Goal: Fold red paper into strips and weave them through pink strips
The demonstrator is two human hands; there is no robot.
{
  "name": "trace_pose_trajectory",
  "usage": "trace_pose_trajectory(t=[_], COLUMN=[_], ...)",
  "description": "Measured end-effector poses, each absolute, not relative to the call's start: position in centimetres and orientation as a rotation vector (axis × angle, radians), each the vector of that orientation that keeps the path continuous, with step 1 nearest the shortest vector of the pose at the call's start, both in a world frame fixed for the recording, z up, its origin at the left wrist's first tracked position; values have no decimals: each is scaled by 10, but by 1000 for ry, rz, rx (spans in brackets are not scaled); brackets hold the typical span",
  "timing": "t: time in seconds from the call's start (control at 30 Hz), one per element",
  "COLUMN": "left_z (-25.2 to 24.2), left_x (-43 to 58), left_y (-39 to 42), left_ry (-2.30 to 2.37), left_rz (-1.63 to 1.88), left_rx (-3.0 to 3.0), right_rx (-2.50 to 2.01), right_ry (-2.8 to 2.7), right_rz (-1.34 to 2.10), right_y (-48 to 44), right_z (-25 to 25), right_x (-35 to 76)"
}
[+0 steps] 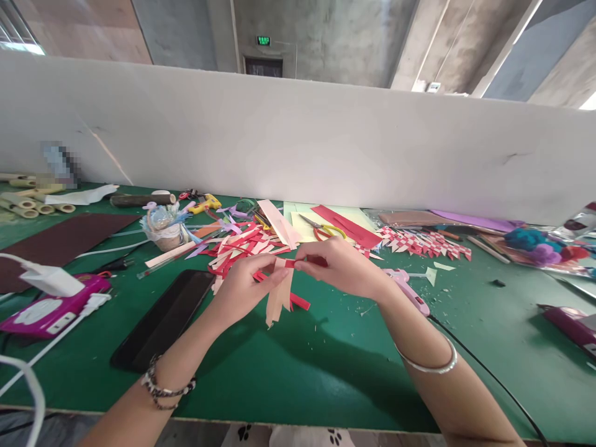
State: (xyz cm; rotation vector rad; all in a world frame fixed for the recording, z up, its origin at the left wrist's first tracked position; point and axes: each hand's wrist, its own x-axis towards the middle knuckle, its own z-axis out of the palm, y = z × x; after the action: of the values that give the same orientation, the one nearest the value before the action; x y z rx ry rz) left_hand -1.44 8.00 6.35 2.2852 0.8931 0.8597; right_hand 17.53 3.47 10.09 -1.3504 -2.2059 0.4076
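Note:
Above the green table (pixel 326 366), my left hand (pixel 244 287) and my right hand (pixel 339 266) hold a small weave of paper strips (pixel 280 292) between them. Pale pink strips hang down from it and red strips cross them. My right hand pinches a red strip at its fingertips. My left hand's fingers are closed on the weave's left side. A heap of red and pink strips (pixel 242 245) lies just behind the hands.
A black phone (pixel 162 320) lies left of my left arm. A pink glue gun (pixel 410 292) with a black cable lies to the right. Scissors (pixel 323 230) rest on yellow paper, beside a woven red-and-white piece (pixel 421 242). A power strip (pixel 46 304) is at far left.

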Motion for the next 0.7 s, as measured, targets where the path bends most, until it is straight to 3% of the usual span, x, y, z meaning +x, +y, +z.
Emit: trace_pose_trajectory(t=[0.7], left_z=[73], left_x=[-11], left_y=[81], left_ry=[852], left_rz=[831], left_rx=[2232], right_rx=[-1289], right_ry=[-2327], right_rz=[623], right_y=[36], right_z=[102], right_x=[178])
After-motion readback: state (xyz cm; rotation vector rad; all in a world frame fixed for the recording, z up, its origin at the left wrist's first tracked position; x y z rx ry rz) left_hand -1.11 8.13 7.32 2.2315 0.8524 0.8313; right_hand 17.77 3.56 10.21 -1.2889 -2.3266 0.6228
